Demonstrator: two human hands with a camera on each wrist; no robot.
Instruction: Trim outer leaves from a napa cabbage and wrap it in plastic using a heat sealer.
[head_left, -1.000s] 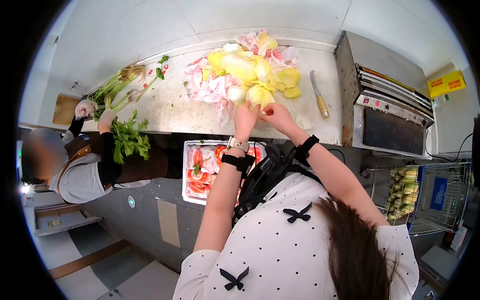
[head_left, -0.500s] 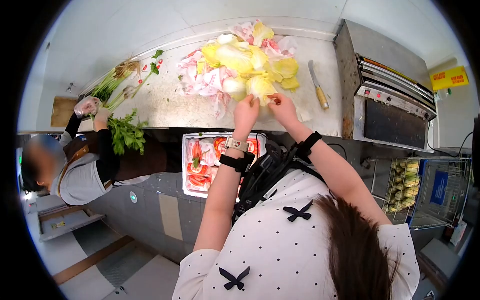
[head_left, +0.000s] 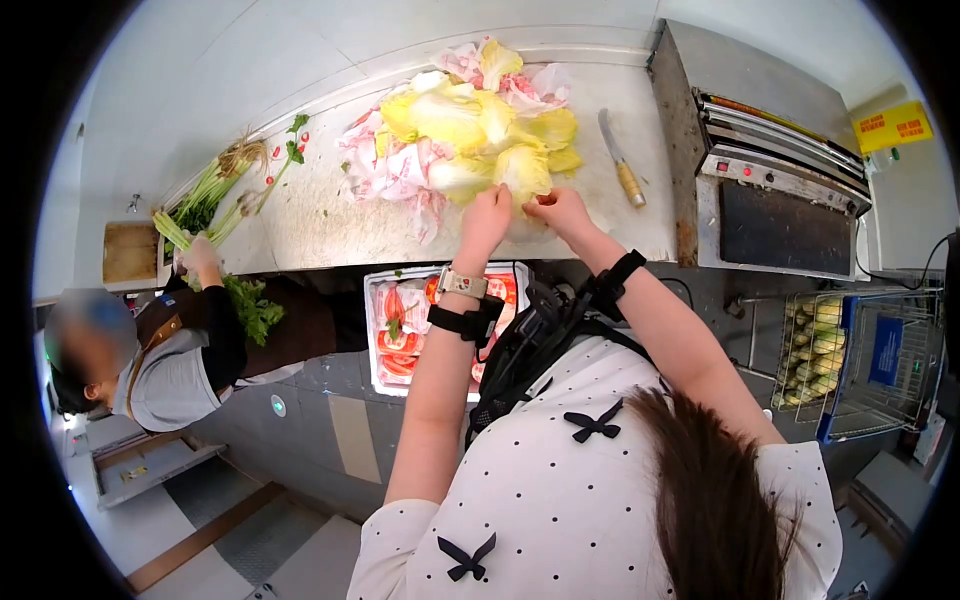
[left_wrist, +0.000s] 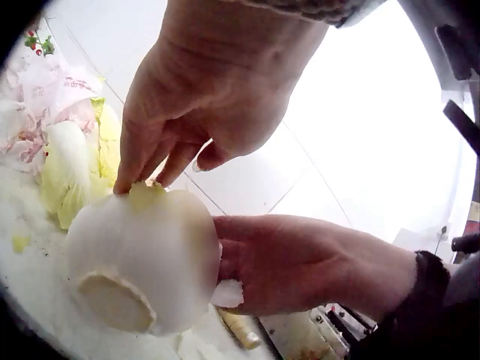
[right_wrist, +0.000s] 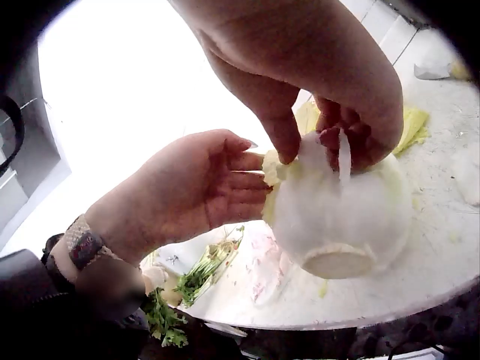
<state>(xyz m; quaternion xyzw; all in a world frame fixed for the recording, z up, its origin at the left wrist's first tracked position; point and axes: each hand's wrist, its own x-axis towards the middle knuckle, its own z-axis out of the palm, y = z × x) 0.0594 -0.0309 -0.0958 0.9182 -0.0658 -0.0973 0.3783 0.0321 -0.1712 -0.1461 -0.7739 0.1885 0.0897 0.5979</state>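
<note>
A napa cabbage point(head_left: 523, 170) lies near the counter's front edge, its pale cut base facing the wrist cameras. My left hand point(head_left: 487, 218) is at its left side; in the right wrist view the left hand's point(right_wrist: 196, 180) fingers are extended and rest against the cabbage point(right_wrist: 337, 214). On the other side, my right hand point(head_left: 562, 214) has its fingers curled and pinches a white piece of cabbage leaf point(right_wrist: 345, 156). That leaf piece point(left_wrist: 228, 293) also shows beside the cabbage point(left_wrist: 139, 259) in the left wrist view.
Loose yellow leaves point(head_left: 445, 115) lie on pink-and-white plastic bags point(head_left: 395, 170) behind. A knife point(head_left: 622, 165) lies to the right, before a sealing machine point(head_left: 770, 170). A white crate point(head_left: 374, 350) stands below the counter. At left, another person point(head_left: 180, 350) handles celery point(head_left: 255, 308).
My hands have drawn slightly apart at the cabbage, the right one with its fingers curled. The head view has shifted a little. The other person has moved the celery.
</note>
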